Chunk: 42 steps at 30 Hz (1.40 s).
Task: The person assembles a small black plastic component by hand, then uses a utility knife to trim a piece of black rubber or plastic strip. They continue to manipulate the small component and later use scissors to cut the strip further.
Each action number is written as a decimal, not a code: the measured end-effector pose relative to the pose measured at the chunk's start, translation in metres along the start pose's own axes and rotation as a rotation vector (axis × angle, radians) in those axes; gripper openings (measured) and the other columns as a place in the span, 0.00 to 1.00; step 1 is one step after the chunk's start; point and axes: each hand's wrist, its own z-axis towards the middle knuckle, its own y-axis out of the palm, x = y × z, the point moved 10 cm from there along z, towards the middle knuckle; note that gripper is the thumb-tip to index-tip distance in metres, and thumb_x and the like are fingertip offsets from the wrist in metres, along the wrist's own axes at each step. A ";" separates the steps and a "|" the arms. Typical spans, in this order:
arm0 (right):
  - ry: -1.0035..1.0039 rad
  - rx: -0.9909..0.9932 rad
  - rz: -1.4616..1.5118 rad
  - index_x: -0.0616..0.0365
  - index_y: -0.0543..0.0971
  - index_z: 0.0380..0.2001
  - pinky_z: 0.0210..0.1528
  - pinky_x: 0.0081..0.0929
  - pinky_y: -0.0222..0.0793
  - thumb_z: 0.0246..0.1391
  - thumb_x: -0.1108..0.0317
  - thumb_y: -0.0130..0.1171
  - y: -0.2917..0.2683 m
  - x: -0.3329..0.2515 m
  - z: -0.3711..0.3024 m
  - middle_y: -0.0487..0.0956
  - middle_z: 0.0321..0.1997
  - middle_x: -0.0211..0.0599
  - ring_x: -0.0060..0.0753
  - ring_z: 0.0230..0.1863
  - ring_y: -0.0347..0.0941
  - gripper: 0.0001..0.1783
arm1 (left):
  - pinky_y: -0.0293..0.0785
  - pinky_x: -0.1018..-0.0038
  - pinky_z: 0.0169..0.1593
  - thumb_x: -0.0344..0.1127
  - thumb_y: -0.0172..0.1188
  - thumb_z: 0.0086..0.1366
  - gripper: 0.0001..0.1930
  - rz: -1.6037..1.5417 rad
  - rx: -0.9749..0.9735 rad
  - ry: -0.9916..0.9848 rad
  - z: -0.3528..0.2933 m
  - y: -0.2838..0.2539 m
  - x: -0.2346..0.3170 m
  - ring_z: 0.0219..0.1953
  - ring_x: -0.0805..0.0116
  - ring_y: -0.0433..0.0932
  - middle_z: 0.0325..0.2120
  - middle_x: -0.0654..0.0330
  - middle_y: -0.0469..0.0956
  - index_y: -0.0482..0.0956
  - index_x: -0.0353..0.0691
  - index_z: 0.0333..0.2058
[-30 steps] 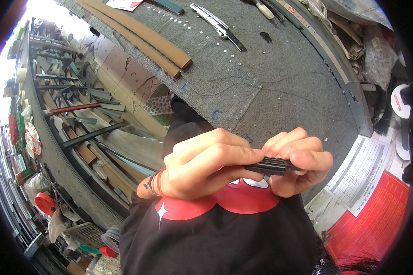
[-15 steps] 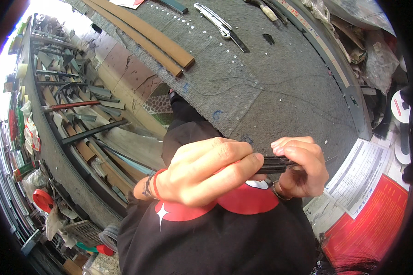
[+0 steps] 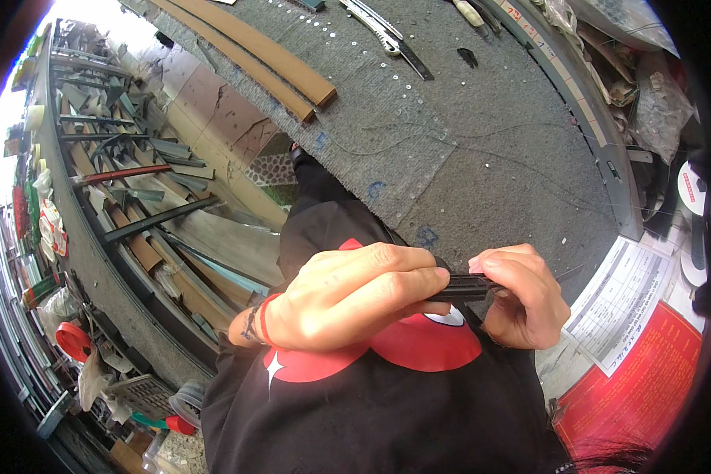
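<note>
Close in front of my body, my left hand (image 3: 363, 294) is closed around a short black strip (image 3: 468, 287) with lengthwise ridges. Its fingers and palm cover the strip's left part. At the strip's right end my right hand (image 3: 525, 296) pinches with thumb and fingertips. A thin dark line sticks out to the right behind that hand; I cannot make out what it is. Farther off on the grey carpeted worktop (image 3: 521, 189) lies a utility knife (image 3: 387, 35) with a white handle and its dark blade out, touched by neither hand.
Two long brown strips (image 3: 268, 55) lie side by side at the worktop's far left. A small black scrap (image 3: 467, 57) and a light-handled tool (image 3: 468, 12) are at the far side. Racks of offcuts (image 3: 146, 182) stand left. Printed sheets (image 3: 616, 300) lie at right.
The view has shifted slightly, so the knife and brown strips appear higher. My right hand's fingers have shifted a little on the strip's end; my left hand keeps its hold.
</note>
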 end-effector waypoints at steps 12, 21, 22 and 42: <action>0.016 -0.259 -0.042 0.69 0.66 0.45 0.38 0.33 0.74 0.55 0.71 0.52 0.000 -0.008 0.005 0.70 0.40 0.47 0.42 0.36 0.73 0.16 | 0.74 0.78 0.25 0.22 0.63 0.45 0.12 -0.084 0.006 -0.034 -0.001 -0.004 0.000 0.23 0.66 0.78 0.24 0.51 0.77 0.78 0.27 0.32; 0.028 0.015 -0.070 0.69 0.77 0.35 0.24 0.26 0.74 0.20 0.81 0.57 -0.010 -0.013 0.011 0.76 0.27 0.43 0.37 0.24 0.75 0.26 | 0.74 0.79 0.23 0.23 0.64 0.42 0.11 -0.077 0.009 -0.031 0.001 -0.007 -0.002 0.20 0.67 0.78 0.21 0.50 0.78 0.79 0.27 0.29; 0.025 0.017 -0.081 0.69 0.77 0.35 0.23 0.26 0.73 0.22 0.81 0.58 -0.011 -0.014 0.012 0.76 0.27 0.43 0.37 0.24 0.75 0.25 | 0.74 0.79 0.24 0.22 0.62 0.42 0.12 -0.078 0.011 -0.025 0.001 -0.008 -0.002 0.21 0.67 0.78 0.22 0.51 0.77 0.78 0.26 0.29; 0.014 -0.042 -0.163 0.70 0.77 0.33 0.23 0.25 0.74 0.32 0.81 0.62 -0.008 -0.025 0.019 0.75 0.26 0.43 0.36 0.24 0.75 0.17 | 0.74 0.80 0.21 0.27 0.63 0.41 0.09 -0.045 0.049 0.017 0.004 -0.012 0.004 0.18 0.67 0.78 0.17 0.52 0.77 0.79 0.28 0.25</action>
